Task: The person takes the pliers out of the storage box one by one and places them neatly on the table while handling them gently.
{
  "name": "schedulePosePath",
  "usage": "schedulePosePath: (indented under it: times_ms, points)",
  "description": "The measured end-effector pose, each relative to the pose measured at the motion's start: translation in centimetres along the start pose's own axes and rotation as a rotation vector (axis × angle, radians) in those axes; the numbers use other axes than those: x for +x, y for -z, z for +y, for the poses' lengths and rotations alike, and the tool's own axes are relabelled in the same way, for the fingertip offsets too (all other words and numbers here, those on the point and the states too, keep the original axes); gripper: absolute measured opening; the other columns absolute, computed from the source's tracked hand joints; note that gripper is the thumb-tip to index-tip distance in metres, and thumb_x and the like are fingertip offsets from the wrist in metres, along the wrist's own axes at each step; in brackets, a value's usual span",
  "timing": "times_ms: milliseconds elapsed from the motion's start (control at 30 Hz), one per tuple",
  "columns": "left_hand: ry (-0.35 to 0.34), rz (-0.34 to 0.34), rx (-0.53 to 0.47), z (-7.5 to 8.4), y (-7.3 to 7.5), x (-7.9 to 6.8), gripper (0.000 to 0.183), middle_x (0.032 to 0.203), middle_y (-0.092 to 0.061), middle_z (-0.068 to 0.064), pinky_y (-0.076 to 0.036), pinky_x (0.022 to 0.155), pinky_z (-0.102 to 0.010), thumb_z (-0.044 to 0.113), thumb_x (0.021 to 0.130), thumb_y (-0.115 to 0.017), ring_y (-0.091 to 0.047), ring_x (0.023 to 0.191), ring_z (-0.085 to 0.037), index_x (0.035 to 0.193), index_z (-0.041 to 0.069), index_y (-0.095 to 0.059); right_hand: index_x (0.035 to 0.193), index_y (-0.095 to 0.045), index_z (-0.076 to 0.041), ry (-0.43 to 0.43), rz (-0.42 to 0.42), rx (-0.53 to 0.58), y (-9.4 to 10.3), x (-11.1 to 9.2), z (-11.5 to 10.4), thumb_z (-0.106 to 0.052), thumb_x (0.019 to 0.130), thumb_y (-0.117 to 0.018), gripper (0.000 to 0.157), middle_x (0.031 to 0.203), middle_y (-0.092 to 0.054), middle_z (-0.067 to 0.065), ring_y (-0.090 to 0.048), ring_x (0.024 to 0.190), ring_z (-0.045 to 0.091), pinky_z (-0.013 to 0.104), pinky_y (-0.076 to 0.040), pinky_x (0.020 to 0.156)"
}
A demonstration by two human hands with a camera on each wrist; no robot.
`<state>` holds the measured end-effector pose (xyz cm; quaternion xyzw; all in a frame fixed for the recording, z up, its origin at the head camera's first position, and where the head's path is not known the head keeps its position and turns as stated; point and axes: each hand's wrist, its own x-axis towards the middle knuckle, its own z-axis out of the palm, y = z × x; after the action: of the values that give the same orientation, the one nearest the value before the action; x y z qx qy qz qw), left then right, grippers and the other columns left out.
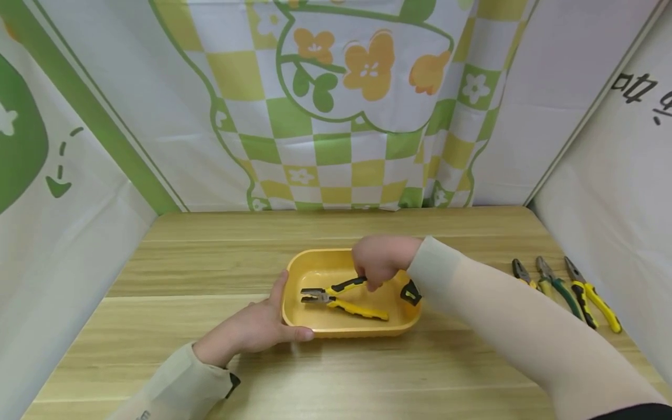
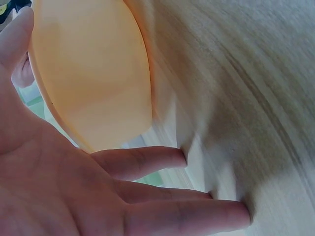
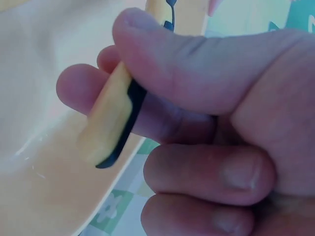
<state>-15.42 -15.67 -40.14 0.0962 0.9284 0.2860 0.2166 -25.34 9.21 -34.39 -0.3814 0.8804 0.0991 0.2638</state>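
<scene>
A pair of combination pliers (image 1: 321,297) with yellow and black handles lies in the yellow tray (image 1: 315,333), its jaws and handles spread apart. My right hand (image 1: 380,262) reaches down into the tray and grips the farther handle. In the right wrist view, that yellow handle (image 3: 110,115) with its black edge is pinched between thumb and fingers. My left hand (image 1: 257,326) is at the tray's left end, its thumb along the front rim. In the left wrist view, its straight fingers (image 2: 147,162) point down to the tabletop beside the tray wall (image 2: 98,83).
At the table's right side lie three more pliers: one largely hidden by the right sleeve (image 1: 520,271), one with green handles (image 1: 564,294), and one in yellow and black (image 1: 583,289). A patterned curtain (image 1: 336,151) hangs along the wooden table's (image 1: 199,303) back edge.
</scene>
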Motion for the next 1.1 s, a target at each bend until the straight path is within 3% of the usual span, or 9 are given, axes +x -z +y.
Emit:
schedulePosePath:
  times_ms: [133, 233, 400, 600, 767, 1100]
  points:
    - [0.006, 0.0, 0.012, 0.0, 0.0, 0.0, 0.137, 0.137, -0.048, -0.036, -0.044, 0.092, -0.056, 0.066, 0.072, -0.079, -0.059, 0.111, -0.04, 0.158, 0.007, 0.011, 0.072, -0.071, -0.017, -0.012, 0.03, 0.02, 0.0, -0.7, 0.4, -0.025, 0.09, -0.076, 0.02, 0.068, -0.059, -0.006, -0.046, 0.06, 0.011, 0.029, -0.044, 0.062]
    - [0.007, 0.005, 0.027, 0.0, -0.1, 0.0, 0.137, 0.136, -0.049, -0.037, -0.045, 0.091, -0.055, 0.066, 0.072, -0.078, -0.06, 0.109, -0.039, 0.158, 0.007, 0.01, 0.076, -0.071, -0.016, -0.002, 0.053, 0.04, 0.0, -1.2, 0.9, -0.025, 0.091, -0.075, 0.018, 0.074, -0.061, -0.003, -0.049, 0.064, 0.013, 0.031, -0.045, 0.062]
    - [0.01, 0.0, 0.027, 0.0, -0.1, 0.0, 0.138, 0.137, -0.048, -0.036, -0.046, 0.09, -0.055, 0.067, 0.072, -0.078, -0.06, 0.108, -0.036, 0.158, 0.007, 0.011, 0.077, -0.068, -0.014, 0.034, 0.114, 0.088, -0.1, -2.1, 1.7, -0.023, 0.092, -0.074, 0.018, 0.072, -0.054, -0.003, -0.044, 0.064, 0.012, 0.031, -0.04, 0.063]
    - [0.023, -0.004, 0.009, -0.1, -0.1, 0.2, 0.138, 0.142, -0.045, -0.032, -0.041, 0.097, -0.057, 0.07, 0.071, -0.077, -0.052, 0.121, -0.044, 0.159, 0.009, 0.011, 0.071, -0.06, -0.013, 0.057, 0.166, 0.159, -0.6, -2.7, 2.4, -0.02, 0.094, -0.072, 0.026, 0.063, -0.038, -0.003, -0.035, 0.058, 0.011, 0.029, -0.033, 0.058]
    - [0.016, 0.001, 0.015, -0.2, -0.1, 0.2, 0.138, 0.141, -0.047, -0.032, -0.04, 0.097, -0.057, 0.07, 0.071, -0.077, -0.052, 0.121, -0.045, 0.159, 0.008, 0.01, 0.07, -0.057, -0.014, 0.044, 0.202, 0.201, -1.0, -3.0, 2.9, -0.022, 0.094, -0.071, 0.029, 0.063, -0.036, -0.004, -0.034, 0.058, 0.011, 0.029, -0.032, 0.059]
    - [-0.008, 0.007, 0.031, -0.3, -0.1, 0.1, 0.137, 0.14, -0.048, -0.032, -0.041, 0.096, -0.057, 0.07, 0.072, -0.076, -0.053, 0.12, -0.045, 0.158, 0.006, 0.009, 0.088, -0.072, -0.015, -0.015, 0.308, 0.382, -1.5, -4.2, 4.1, -0.021, 0.095, -0.071, 0.009, 0.077, -0.059, -0.003, -0.049, 0.066, 0.014, 0.031, -0.041, 0.063]
